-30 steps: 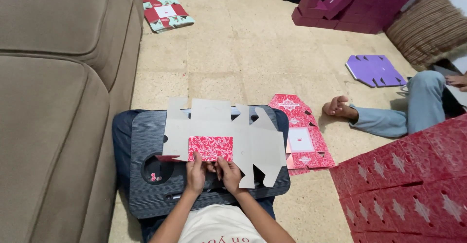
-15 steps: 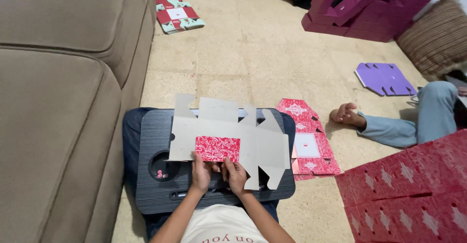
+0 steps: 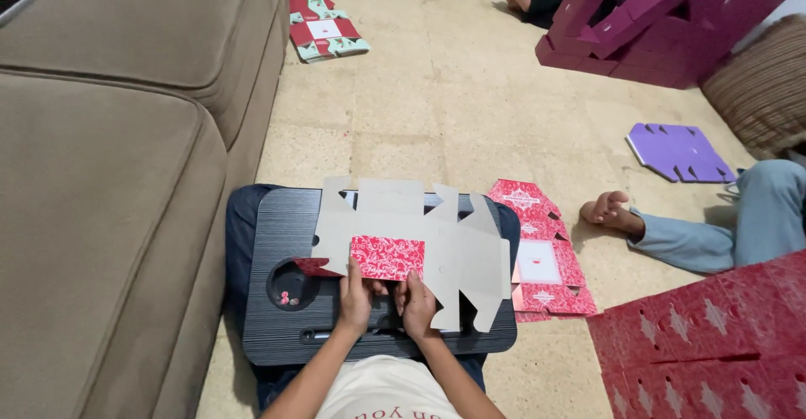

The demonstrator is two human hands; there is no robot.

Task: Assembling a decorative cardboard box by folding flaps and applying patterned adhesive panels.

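Observation:
A flat die-cut cardboard box blank (image 3: 437,234), grey side up, lies across a black lap tray (image 3: 277,335) on my legs. Its near flap (image 3: 387,257) is folded over and shows a red patterned face. My left hand (image 3: 355,300) presses the lower left edge of that red flap. My right hand (image 3: 417,304) presses its lower right edge, fingers curled onto the card. Both hands sit side by side at the tray's near middle.
A brown sofa (image 3: 109,175) runs along my left. Red patterned flat blanks (image 3: 541,259) lie on the floor to the right, with a red stack (image 3: 714,343) at the lower right. Another person's foot and jeans leg (image 3: 672,234) rest nearby. A purple blank (image 3: 676,152) and magenta boxes (image 3: 655,24) lie farther off.
The view has tilted slightly, so the tray and blank appear a little lower right. My hands stay on the folded red flap, pressing it down.

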